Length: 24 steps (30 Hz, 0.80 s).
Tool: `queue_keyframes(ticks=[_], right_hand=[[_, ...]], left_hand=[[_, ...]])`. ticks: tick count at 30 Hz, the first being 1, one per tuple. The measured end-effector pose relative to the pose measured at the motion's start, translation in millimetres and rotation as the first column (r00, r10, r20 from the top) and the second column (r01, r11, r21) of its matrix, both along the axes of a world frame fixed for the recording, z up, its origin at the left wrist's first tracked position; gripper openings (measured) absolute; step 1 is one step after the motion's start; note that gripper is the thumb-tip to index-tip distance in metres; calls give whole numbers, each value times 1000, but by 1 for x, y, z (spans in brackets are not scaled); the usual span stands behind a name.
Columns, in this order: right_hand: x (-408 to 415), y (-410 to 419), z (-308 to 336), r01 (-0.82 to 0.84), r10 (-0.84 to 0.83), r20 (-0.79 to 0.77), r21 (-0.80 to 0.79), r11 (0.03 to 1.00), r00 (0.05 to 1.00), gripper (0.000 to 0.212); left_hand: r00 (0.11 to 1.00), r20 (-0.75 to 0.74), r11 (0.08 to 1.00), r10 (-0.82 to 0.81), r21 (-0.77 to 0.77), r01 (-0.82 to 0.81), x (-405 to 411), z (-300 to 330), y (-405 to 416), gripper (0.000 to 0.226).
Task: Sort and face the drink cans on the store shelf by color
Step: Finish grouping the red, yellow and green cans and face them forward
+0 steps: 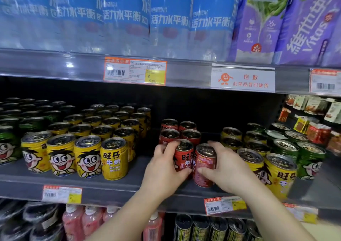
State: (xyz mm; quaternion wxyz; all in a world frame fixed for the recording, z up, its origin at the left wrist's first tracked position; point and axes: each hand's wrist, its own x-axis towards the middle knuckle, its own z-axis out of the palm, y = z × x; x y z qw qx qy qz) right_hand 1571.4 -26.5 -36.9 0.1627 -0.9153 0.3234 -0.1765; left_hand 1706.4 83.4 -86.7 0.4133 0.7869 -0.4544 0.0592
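Two red cans stand side by side at the front of the middle shelf (129,184). My left hand (164,168) grips the left red can (184,155), whose label faces forward. My right hand (221,165) grips the right red can (203,162), which shows its small-print side. More red cans (180,131) stand in two rows behind them. A block of yellow cans (88,155) fills the shelf to the left, with green cans (7,145) at the far left. Yellow cans (278,174) and green cans (310,157) stand mixed on the right.
Blue-labelled water bottles (125,15) and purple cartons (304,23) fill the upper shelf. Price tags (135,71) and an out-of-stock sign (242,79) hang on its rail. Pink bottles (81,222) and dark cans (208,229) sit below. Snack packets (313,119) lie at the right.
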Motion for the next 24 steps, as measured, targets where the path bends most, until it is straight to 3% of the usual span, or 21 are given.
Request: queue_keyframes(ticks=[4,9,12,19,22,24], right_hand=[[6,9,-12,-26,9,219,76,997,976,94],[21,22,-25,-62,7,361,143,988,933,90],[19,22,-27,-44,-24,354,181,982,935,89],[23,15,-33,-41,-33,342,207,977,939,62],[21,14,-33,-98,20,341,213,972,940,63],[13,15,-33,-154,61,332,260,953,941,69]], left_hand=[[998,-56,999,-34,-18,33,18,0,20,74],[977,-200,997,-72,-39,66,38,0,31,93],[969,-242,999,-52,-14,50,40,-1,29,101],[963,-266,999,-34,13,39,38,2,27,87],[969,-239,998,57,10,-56,33,3,31,105],[976,-139,984,168,-32,-174,22,9,33,109]])
